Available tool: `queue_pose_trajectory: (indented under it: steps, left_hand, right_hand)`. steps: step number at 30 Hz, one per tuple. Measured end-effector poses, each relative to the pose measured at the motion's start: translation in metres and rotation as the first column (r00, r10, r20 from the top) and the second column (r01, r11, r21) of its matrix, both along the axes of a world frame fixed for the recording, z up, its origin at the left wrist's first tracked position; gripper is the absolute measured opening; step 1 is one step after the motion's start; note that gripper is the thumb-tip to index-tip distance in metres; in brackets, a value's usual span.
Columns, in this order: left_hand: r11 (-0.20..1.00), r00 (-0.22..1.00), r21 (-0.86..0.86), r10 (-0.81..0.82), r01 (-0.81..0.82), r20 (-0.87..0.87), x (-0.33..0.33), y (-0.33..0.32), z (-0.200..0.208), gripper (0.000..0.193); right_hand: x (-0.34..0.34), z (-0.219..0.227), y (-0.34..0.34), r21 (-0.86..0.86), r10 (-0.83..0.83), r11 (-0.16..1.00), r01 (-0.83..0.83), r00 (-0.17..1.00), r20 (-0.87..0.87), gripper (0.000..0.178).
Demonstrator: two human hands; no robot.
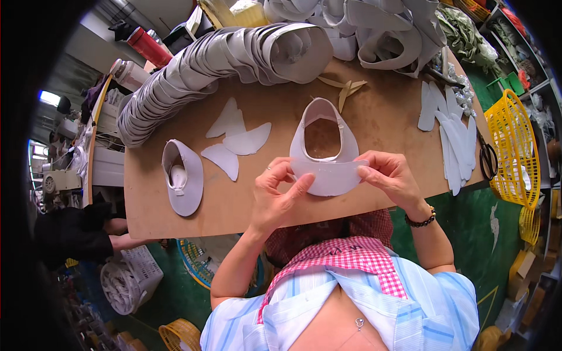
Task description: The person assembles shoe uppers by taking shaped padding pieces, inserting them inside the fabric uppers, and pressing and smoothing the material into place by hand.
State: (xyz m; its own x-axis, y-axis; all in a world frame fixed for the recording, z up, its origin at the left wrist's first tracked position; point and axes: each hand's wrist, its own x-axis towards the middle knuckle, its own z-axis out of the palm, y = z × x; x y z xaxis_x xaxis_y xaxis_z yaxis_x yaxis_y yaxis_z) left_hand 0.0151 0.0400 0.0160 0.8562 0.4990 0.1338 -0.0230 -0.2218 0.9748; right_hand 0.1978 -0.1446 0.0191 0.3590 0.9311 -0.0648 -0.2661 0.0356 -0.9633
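A white shoe upper [297,130] lies toe toward me near the front edge of the brown table. Over its toe sits a white curved toe piece [328,177]. My left hand [274,190] pinches the left end of this piece between thumb and fingers. The right end is pinched by my right hand [389,175], which wears a dark beaded bracelet. To the left stands another white shoe upper [186,187]. Several loose white cut pieces [247,139] lie between it and my left hand.
A long curved stack of nested white uppers [193,70] fills the table's back left. More uppers [389,41] pile up behind. At right lie narrow white strips [456,137], black scissors [487,157] and a yellow basket [513,149]. Another person's arm [130,242] shows at the left.
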Motion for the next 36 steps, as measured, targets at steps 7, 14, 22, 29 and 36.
queue_pose_trajectory:
  steps: [7,14,22,29,36]
  left_hand:
    - [0.914,0.999,0.405,0.022,-0.005,-0.037,0.006,-0.002,-0.015,0.019]
    - [0.765,0.990,0.634,0.139,-0.114,0.010,0.019,-0.010,-0.030,0.020]
    - [0.748,0.985,0.652,0.175,-0.126,-0.010,0.012,-0.011,-0.027,0.007]
    - [0.977,0.912,0.071,-0.161,0.202,-0.378,-0.084,0.027,0.016,0.023]
    - [0.980,0.988,-0.138,0.138,-0.146,-0.068,-0.009,0.011,-0.005,0.018]
  right_hand:
    - [0.015,-0.020,0.002,0.156,-0.047,0.982,0.102,0.945,-0.323,0.017]
    - [0.004,-0.031,0.008,0.130,-0.062,0.985,0.110,0.943,-0.327,0.025]
    - [0.003,-0.030,0.013,0.118,-0.081,0.985,0.123,0.946,-0.314,0.029]
    - [0.013,-0.034,0.007,0.065,-0.084,0.992,0.105,0.958,-0.275,0.021]
    - [-0.004,-0.013,0.013,-0.055,-0.040,0.997,0.047,0.991,0.128,0.019]
